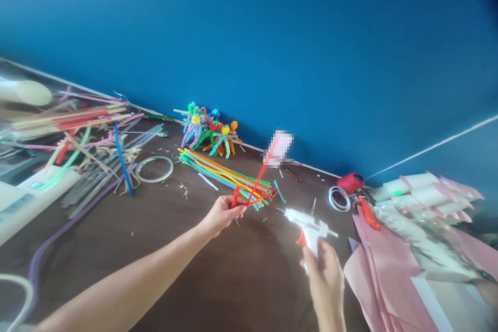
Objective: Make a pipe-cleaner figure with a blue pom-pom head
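Note:
My left hand [221, 214] is closed on a red pipe cleaner [254, 185] that rises up and to the right, just over the near end of a bundle of coloured pipe cleaners [221, 174] lying on the dark table [175, 249]. My right hand [327, 275] grips the handle of a white hot glue gun [309, 223] with an orange trigger. The gun's nozzle points left, toward the held pipe cleaner, a short gap away.
Several finished pipe-cleaner figures [210, 129] stand against the blue wall. A tape ring [154, 169] and a heap of sticks and strips [78, 135] lie at the left. Pink paper sheets [381, 270], rolled papers [431, 192], a red spool [350, 182] and another tape ring [339, 198] are at the right.

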The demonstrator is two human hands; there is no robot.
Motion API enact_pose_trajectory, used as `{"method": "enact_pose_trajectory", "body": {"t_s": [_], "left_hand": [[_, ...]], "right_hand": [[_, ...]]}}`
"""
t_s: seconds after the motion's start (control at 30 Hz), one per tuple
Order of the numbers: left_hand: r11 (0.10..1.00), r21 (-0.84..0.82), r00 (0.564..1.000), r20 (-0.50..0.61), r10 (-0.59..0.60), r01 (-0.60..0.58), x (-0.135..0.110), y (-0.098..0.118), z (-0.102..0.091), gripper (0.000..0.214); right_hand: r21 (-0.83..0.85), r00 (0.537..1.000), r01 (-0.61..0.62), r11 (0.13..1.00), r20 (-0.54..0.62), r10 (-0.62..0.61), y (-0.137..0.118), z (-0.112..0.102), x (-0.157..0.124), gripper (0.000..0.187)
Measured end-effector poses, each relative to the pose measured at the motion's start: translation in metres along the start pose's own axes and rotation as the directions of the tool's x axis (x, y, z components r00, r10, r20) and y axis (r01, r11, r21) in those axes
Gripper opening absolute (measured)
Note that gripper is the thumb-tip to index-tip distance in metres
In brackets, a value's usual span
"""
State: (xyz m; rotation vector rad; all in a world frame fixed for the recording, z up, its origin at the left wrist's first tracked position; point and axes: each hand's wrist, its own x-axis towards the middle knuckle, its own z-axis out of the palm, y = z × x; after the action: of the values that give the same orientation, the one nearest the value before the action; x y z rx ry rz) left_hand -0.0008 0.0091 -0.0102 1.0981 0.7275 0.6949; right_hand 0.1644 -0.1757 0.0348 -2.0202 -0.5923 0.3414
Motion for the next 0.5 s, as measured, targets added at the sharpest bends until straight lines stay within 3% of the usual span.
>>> {"method": "enact_pose_trajectory", "body": {"t_s": [0.1,0.27,0.4,0.5], "left_hand": [[0.989,-0.146,1.0,-0.001,-0.005,0.005,0.003,0.001,-0.002,0.015],[0.981,-0.19,0.999,0.024,-0.03,0.034,0.005,0.005,-0.005,0.016],[0.973,-0.219,0.997,-0.004,-0.079,0.076,0.006,0.008,-0.006,0.019],[0.965,-0.241,0.993,-0.038,-0.111,0.099,0.008,0.009,-0.006,0.02]], "right_hand": [[0.264,0.974,-0.194,0.945,-0.059,0.217,0.026,-0.006,0.007,0.048],[0.514,0.932,-0.232,0.826,-0.125,0.34,0.056,-0.009,0.013,0.042],[0.476,0.943,-0.247,0.844,-0.084,0.323,0.059,-0.016,0.02,0.051],[0.302,0.967,-0.178,0.937,-0.124,0.224,0.062,-0.026,0.02,0.055]]}}
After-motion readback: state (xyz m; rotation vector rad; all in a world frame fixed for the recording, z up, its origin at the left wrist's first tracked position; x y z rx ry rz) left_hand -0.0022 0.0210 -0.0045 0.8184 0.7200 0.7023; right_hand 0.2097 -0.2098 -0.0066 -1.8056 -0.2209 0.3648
